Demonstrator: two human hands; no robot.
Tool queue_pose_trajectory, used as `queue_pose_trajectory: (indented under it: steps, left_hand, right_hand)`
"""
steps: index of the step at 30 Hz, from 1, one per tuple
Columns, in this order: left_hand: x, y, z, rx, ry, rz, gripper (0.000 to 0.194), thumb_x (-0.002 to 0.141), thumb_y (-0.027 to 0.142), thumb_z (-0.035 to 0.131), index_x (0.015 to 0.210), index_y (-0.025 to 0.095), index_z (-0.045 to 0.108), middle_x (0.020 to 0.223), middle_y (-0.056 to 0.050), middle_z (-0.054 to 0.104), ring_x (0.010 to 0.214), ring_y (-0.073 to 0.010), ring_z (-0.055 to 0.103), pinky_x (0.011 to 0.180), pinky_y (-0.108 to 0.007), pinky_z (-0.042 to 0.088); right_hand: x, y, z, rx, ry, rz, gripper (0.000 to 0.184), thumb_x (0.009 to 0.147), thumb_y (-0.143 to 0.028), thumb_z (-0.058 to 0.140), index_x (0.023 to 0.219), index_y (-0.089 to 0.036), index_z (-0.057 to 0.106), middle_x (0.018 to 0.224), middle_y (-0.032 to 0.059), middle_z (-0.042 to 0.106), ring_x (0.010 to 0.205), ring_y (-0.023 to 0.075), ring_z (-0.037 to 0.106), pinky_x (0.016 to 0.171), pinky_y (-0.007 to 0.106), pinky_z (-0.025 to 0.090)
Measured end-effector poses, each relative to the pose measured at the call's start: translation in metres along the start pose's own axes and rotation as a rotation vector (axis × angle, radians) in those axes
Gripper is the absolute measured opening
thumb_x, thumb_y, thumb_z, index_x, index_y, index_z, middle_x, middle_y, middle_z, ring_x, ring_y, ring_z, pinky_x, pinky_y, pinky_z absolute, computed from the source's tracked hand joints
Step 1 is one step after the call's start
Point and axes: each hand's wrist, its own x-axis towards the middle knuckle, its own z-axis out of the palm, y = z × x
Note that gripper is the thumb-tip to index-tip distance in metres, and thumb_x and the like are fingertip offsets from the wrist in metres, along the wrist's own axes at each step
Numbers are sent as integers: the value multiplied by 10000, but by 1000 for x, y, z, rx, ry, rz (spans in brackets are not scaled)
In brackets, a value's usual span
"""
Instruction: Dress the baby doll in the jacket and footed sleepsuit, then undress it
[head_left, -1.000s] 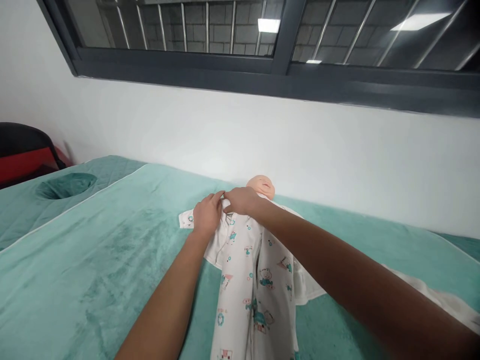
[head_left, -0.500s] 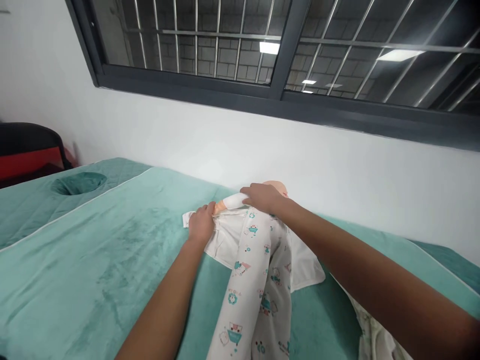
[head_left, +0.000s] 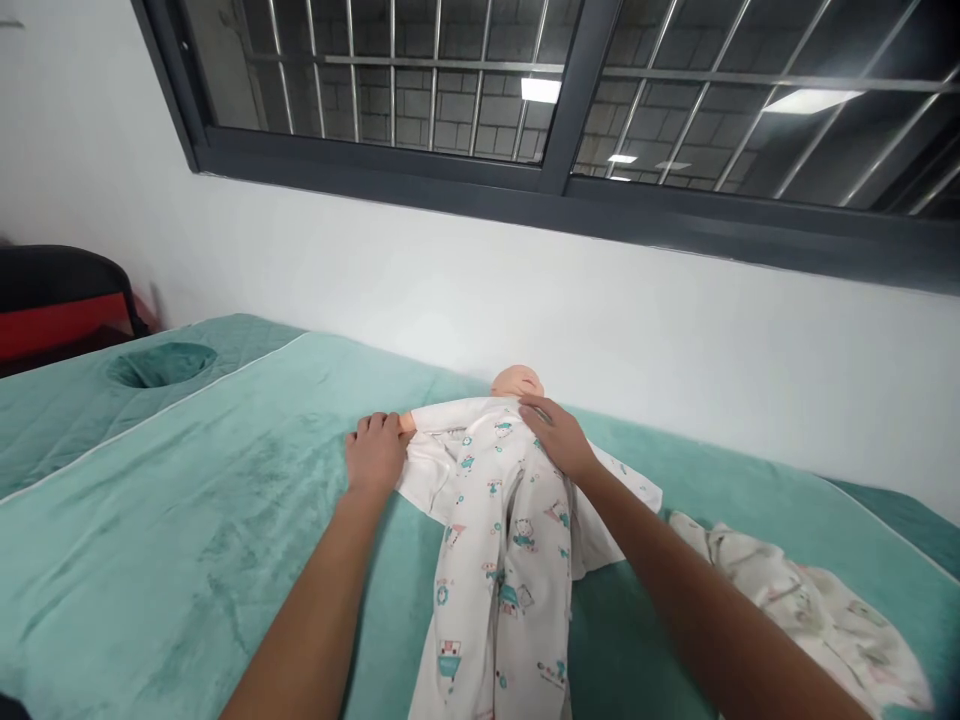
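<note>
A baby doll (head_left: pixel 517 380) lies on its back with its head toward the wall. It has on white printed trousers (head_left: pixel 465 560), and its arm on the left is stretched out in a white sleeve (head_left: pixel 454 411). Curled round the end of that arm, my left hand (head_left: pixel 377 450) hides most of the doll's hand. My right hand (head_left: pixel 556 432) rests with its fingers loosely extended on the doll's upper chest, just below the chin. A white printed baby top (head_left: pixel 427 478) is spread beneath the doll, showing on both sides.
A green plush sheet (head_left: pixel 225 500) covers the bed. Crumpled pale printed cloth (head_left: pixel 817 610) lies on the right. A round recess (head_left: pixel 161 364) and a black-and-red chair (head_left: pixel 64 300) are at the left. The white wall (head_left: pixel 420 270) and barred window stand behind.
My left hand has drawn the doll's arm outward to the left, straightening its sleeve. My right hand has moved from the arm's shoulder end onto the chest. The view has tilted upward.
</note>
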Motion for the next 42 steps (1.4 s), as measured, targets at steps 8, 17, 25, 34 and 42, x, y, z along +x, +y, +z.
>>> queue_pose_trajectory:
  steps: [8, 17, 25, 34, 42]
  left_hand:
    - [-13, 10, 5, 55, 24, 15, 301, 908, 319, 405, 1126, 170, 548, 1150, -142, 617, 1150, -292, 505, 884, -399, 403]
    - [-9, 32, -6, -88, 89, -3, 405, 885, 242, 416, 1262, 156, 539, 1306, -147, 552, 1264, -310, 434, 1021, -474, 364]
    - [12, 190, -52, -187, -259, 643, 344, 918, 313, 399, 1163, 196, 610, 1238, -73, 611, 1172, -228, 515, 999, -367, 394]
    - [21, 274, -23, 205, -524, 680, 432, 743, 271, 655, 1155, 143, 635, 1229, -207, 591, 1164, -368, 507, 970, -548, 328]
    - [31, 252, -45, 227, -544, 661, 451, 768, 233, 611, 1211, 166, 561, 1230, -178, 582, 1151, -314, 526, 933, -464, 386]
  right_hand:
    - [-45, 67, -11, -253, 154, 131, 424, 865, -237, 388, 1235, -258, 593, 1221, 45, 650, 1076, 258, 588, 928, 375, 399]
    - [-43, 76, -21, -339, 72, 501, 384, 914, -315, 328, 1221, -258, 551, 1030, 90, 680, 893, 252, 622, 686, 314, 372]
    - [-42, 77, -18, -366, 95, 475, 324, 938, -325, 321, 1107, -228, 580, 994, 83, 679, 852, 223, 607, 656, 288, 318]
    - [-43, 83, -18, -266, 170, 408, 300, 907, -312, 366, 1079, -253, 605, 988, 60, 690, 863, 228, 600, 620, 288, 286]
    - [-40, 92, -24, -46, 185, 491, 277, 839, -286, 422, 1009, -276, 640, 939, 44, 695, 821, 227, 590, 638, 288, 337]
